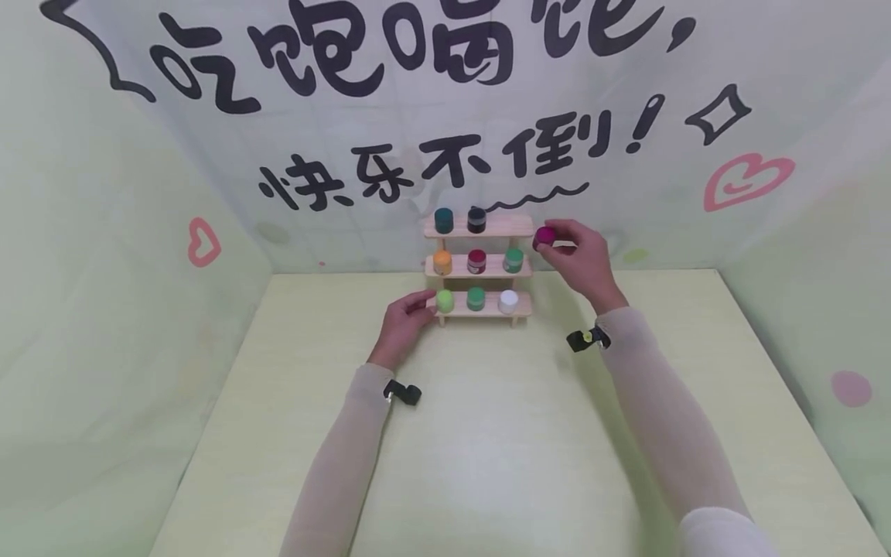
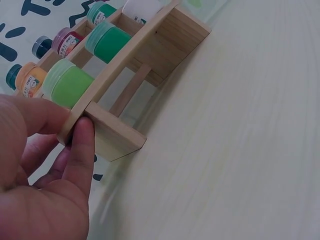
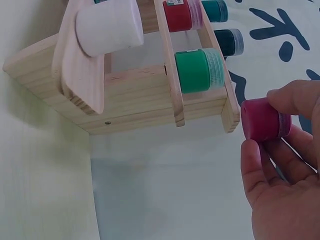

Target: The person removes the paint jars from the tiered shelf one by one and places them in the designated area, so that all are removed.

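Note:
A small wooden three-step rack (image 1: 487, 267) holds several paint jars at the back of the table. My left hand (image 1: 407, 321) pinches the left end of the lowest step, thumb and fingers round the board, beside a light green paint jar (image 2: 67, 82). In my right hand (image 1: 585, 259) a magenta paint jar (image 3: 262, 120) is held between thumb and fingers, just off the right end of the top step. The top step carries a teal jar (image 1: 443, 220) and a black jar (image 1: 476, 220) at its left and middle.
On the middle step stand an orange jar (image 1: 442, 262), a dark red jar (image 1: 476, 261) and a green jar (image 1: 513, 261). A second green jar (image 1: 476, 299) and a white jar (image 1: 508, 301) share the lowest step. A printed cloth (image 1: 334, 232) hangs right behind the rack.

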The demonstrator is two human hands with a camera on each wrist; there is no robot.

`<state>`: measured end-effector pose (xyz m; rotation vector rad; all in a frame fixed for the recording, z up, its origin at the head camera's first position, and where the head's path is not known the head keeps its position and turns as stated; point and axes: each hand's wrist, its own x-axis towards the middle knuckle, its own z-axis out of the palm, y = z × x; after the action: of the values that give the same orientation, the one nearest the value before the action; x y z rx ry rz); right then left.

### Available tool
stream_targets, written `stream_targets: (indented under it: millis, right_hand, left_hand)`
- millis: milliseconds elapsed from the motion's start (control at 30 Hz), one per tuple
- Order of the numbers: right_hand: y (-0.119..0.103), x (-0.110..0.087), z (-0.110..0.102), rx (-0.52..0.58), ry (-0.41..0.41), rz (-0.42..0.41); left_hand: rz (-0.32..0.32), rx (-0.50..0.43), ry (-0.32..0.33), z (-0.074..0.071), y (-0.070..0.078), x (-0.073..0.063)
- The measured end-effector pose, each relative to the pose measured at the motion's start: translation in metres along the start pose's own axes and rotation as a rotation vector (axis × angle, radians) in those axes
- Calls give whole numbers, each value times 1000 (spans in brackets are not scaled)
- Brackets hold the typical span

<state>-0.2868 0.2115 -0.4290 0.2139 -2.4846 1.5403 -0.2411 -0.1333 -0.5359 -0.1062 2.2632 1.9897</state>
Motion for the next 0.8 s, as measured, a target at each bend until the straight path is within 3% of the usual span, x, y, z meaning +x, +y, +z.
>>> stream_targets:
  millis: [300,533,800]
  right_hand:
    - [9,-14,-8,-22,8,21]
    - [27,-20,-19,-27,23,7]
    - [51,-30,-36,27,22,60]
  left_hand:
    - [6,23,7,-2,0,-1]
    - [39,51,9,-1,0,0]
    - [32,44,13,2,-1,-1]
